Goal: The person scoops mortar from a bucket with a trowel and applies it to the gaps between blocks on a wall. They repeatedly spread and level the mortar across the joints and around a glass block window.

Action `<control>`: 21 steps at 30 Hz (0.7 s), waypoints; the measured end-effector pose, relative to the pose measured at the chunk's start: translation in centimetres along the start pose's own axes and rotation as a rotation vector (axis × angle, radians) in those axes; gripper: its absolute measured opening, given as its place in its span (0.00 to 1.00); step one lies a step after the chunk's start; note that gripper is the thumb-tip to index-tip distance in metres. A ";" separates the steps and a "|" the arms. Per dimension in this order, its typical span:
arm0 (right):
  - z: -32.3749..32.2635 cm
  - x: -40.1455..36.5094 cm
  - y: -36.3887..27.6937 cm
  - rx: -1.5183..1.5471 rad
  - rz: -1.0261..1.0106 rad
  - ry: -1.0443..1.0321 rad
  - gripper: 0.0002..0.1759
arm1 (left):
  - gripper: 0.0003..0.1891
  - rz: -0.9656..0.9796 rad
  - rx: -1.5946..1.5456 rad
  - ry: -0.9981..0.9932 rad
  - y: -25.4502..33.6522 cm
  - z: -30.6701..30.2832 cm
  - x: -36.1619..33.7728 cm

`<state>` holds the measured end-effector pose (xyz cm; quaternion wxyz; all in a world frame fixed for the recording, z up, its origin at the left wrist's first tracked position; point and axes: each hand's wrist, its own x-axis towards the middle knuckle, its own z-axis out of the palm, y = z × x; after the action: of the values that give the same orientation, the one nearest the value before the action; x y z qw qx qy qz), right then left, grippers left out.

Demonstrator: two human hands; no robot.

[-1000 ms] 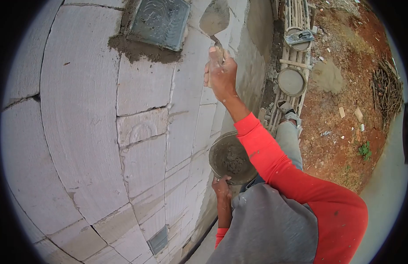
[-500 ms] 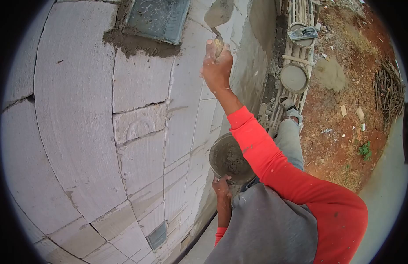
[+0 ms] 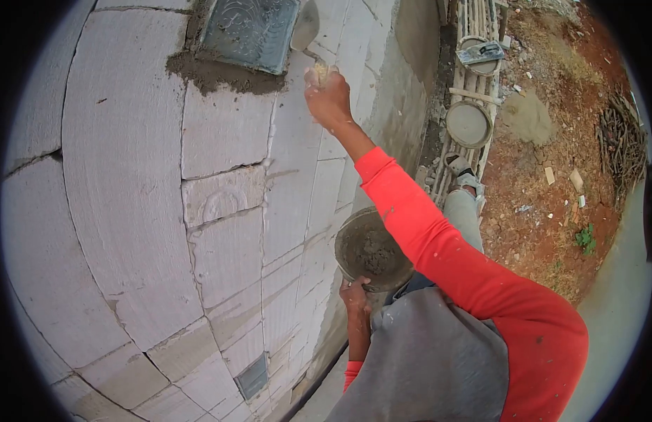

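My right hand (image 3: 328, 97) is closed around the handle of a trowel (image 3: 305, 28), held up against the block wall (image 3: 227, 133). The trowel blade lies beside the right edge of a bluish patterned panel (image 3: 252, 32), which looks like a glass block set into the wall. Wet grey mortar (image 3: 213, 76) is smeared along the panel's lower and left sides. Lower down, my left hand (image 3: 354, 294) grips the rim of a round bucket (image 3: 343, 264) against my body. Inside the bucket lies lumpy grey mortar (image 3: 376, 253).
On my right runs a bamboo scaffold platform (image 3: 442, 165) holding a basin of grey liquid (image 3: 469, 124) and another basin with a float (image 3: 480, 53) across it. My foot (image 3: 459, 167) rests on the platform. Red soil, a sand pile (image 3: 528, 118) and sticks (image 3: 621, 144) lie beyond.
My right hand has moved left with the trowel, bringing the blade from out on the wall to the panel's right edge. My left hand and the bucket stay nearly the same.
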<state>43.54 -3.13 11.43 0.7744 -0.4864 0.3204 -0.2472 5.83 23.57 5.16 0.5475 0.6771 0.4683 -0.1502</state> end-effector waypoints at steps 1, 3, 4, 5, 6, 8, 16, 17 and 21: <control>-0.1 1.3 0.3 -0.081 0.017 -0.102 0.20 | 0.26 0.008 -0.003 -0.012 0.3 0.9 0.7; -0.2 2.6 0.3 -0.097 0.027 -0.122 0.20 | 0.23 0.039 -0.053 -0.007 0.5 1.9 0.6; -0.5 2.1 -0.6 -0.028 0.023 -0.042 0.20 | 0.22 0.045 -0.075 0.007 0.4 1.9 0.2; -0.7 1.4 -1.0 0.040 0.026 0.037 0.20 | 0.22 0.036 -0.057 0.011 0.0 1.5 0.2; -0.7 1.1 -0.1 -0.064 0.042 -0.050 0.20 | 0.21 0.029 -0.033 0.020 -0.3 0.7 0.2; -0.4 2.8 1.2 -0.269 0.025 -0.219 0.20 | 0.21 0.034 -0.016 0.004 0.1 1.2 0.8; -1.1 2.4 -2.2 -0.150 -0.016 -0.069 0.21 | 0.24 0.008 0.019 -0.014 1.0 1.9 0.3; -1.6 1.6 -2.7 -0.060 0.005 0.003 0.21 | 0.25 -0.002 0.014 -0.011 0.6 1.9 0.6; 0.1 3.7 0.7 -0.135 0.072 -0.181 0.18 | 0.25 0.009 0.010 -0.019 0.6 1.5 1.1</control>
<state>46.17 -5.35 9.84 0.7739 -0.5461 0.2824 -0.1522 7.38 22.78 4.20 0.5491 0.6805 0.4592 -0.1566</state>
